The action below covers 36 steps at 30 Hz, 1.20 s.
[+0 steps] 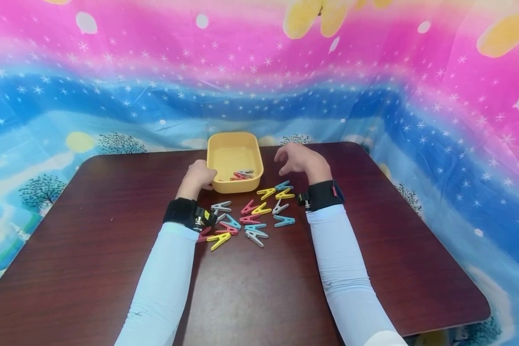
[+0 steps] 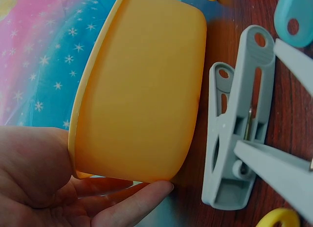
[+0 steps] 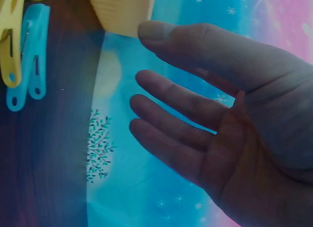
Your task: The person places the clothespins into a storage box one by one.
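Note:
A yellow plastic basin (image 1: 216,186) stands towards the far side of the table, with a few clothespins (image 1: 241,176) inside. My left hand (image 1: 196,176) grips its near left wall; in the left wrist view the fingers (image 2: 134,205) lie along the outside of the basin (image 2: 142,90), and the thumb is hidden there. To the right of the basin my right hand (image 1: 302,161) hovers, fingers loosely bent and holding nothing. In the right wrist view a gap shows between thumb and fingers (image 3: 171,97). Several red, yellow, blue and grey clothespins (image 1: 250,219) lie loose between the forearms.
The dark brown table (image 1: 112,269) has a rounded far edge. Behind it hangs a patterned cloth (image 1: 155,96) in pink and blue. A grey clothespin (image 2: 234,129) lies close to the basin in the left wrist view, and a blue one (image 3: 34,56) shows in the right wrist view.

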Available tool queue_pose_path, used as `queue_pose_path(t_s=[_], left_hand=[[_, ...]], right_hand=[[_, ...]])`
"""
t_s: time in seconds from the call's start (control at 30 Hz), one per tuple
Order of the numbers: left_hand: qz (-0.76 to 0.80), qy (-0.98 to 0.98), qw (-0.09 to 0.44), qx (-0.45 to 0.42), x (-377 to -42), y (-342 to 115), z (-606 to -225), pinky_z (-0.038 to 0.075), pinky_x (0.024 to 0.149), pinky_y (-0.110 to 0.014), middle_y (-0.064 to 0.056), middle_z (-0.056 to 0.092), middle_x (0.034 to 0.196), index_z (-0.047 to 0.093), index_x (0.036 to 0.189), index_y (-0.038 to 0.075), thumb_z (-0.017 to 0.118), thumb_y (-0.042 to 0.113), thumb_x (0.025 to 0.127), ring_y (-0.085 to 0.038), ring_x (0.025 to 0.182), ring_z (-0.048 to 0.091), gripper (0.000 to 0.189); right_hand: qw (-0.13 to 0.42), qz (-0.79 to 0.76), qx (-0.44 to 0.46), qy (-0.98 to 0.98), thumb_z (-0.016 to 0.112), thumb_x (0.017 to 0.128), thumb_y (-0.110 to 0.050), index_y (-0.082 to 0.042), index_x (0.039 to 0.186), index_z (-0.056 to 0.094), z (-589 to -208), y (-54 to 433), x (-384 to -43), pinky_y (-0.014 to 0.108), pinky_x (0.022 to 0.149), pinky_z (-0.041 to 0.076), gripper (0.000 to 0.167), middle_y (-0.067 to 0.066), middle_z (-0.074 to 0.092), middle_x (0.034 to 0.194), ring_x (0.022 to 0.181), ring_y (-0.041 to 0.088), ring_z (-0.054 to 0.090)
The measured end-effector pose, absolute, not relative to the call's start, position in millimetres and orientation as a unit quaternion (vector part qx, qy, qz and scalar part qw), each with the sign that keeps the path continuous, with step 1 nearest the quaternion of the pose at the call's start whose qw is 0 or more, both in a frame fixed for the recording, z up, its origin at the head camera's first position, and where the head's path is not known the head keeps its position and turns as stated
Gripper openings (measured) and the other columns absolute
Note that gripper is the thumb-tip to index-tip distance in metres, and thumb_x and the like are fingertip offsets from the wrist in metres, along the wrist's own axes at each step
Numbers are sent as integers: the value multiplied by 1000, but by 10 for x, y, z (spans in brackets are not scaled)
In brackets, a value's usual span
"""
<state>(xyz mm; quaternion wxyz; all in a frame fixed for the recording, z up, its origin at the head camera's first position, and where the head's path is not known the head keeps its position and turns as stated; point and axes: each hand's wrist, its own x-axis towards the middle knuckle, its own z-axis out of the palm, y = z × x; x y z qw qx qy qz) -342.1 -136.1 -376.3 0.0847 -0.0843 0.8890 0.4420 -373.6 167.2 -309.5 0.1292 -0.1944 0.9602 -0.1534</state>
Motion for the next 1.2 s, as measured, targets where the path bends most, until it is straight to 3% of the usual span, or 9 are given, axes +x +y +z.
queue_pose_path(t_s=[0.47,0.8,1.2], left_hand=[[443,888,82,-88,-3438,-1356,-3776,65,103,-48,-27,63,143,48,152,-7,49,14,109,-42,126,72,47],[438,890,86,-92,-3432,-1346,-3797,64,105,-48,-27,63,142,49,150,-7,49,14,110,-41,126,72,45],[438,891,75,-96,-3465,-1341,-3830,66,101,-47,-26,64,139,51,148,-7,50,14,109,-40,123,73,44]], right_hand=[[207,-109,-151,960,82,95,-17,-14,140,71,-3343,1573,-3788,53,111,58,46,12,69,143,128,33,66],[212,-105,-147,960,80,98,-15,-14,133,75,-3431,1570,-3777,50,106,60,35,12,69,141,120,31,67],[183,-108,-153,965,77,99,-8,-12,117,80,-3509,1589,-3826,43,93,61,19,11,75,119,100,28,66]])
